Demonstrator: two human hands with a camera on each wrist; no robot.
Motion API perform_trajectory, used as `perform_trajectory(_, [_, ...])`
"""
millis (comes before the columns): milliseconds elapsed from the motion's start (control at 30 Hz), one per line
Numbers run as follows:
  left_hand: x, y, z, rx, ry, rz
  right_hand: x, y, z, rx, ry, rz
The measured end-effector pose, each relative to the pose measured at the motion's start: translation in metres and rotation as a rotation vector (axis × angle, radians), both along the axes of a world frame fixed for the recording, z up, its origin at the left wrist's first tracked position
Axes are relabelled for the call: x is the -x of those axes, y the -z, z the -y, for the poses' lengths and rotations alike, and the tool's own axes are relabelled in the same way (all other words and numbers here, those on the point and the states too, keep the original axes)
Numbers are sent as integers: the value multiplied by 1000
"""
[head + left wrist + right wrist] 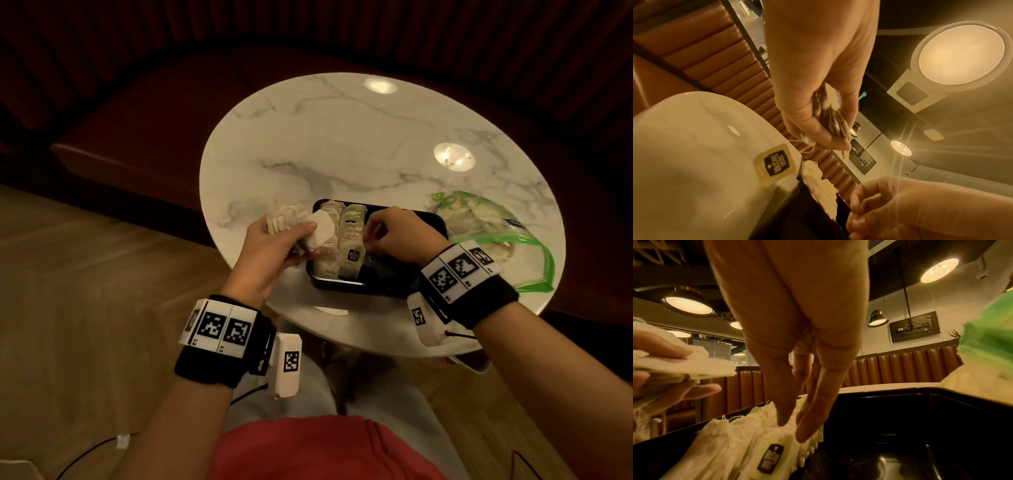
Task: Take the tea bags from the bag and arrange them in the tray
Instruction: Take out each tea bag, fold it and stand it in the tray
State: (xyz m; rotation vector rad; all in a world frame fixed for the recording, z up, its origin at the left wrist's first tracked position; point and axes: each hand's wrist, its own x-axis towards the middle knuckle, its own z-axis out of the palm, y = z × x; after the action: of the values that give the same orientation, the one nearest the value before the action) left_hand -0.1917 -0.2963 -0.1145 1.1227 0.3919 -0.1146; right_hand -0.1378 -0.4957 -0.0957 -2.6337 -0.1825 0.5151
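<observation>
Left hand (274,246) grip clamps a tea bag bundle (301,226); right hand (394,236) fingertips (803,433) touch tray (394,284) rows.

A round white marble tabletop (342,144) carries grey veins. The rectangular tray (404,284) is glossy black. Cream paper tea bags (351,236) bear a black label. The clear plastic bag (493,226) shows green edging.

Dark printed labels mark a tea bag tag (774,162) and a tag on the tea bags in the tray (352,256); their lettering is too blurred to read.
</observation>
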Motion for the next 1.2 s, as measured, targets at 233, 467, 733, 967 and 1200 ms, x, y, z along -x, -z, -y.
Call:
perform_trajectory(233, [4, 10, 9, -37, 73, -52, 14, 12, -1, 144, -116, -185])
perform_trajectory(467, [3, 14, 8, -54, 86, -44, 18, 15, 2, 89, -126, -166])
perform_trajectory(733, [2, 15, 6, -34, 122, -64, 22, 13, -10, 319, -247, -265])
perform_trajectory(967, [3, 11, 4, -2, 131, -45, 25, 11, -8, 238, -223, -219])
perform_trajectory(1200, [3, 0, -1, 203, 113, 36, 19, -15, -7, -348, 13, 31])
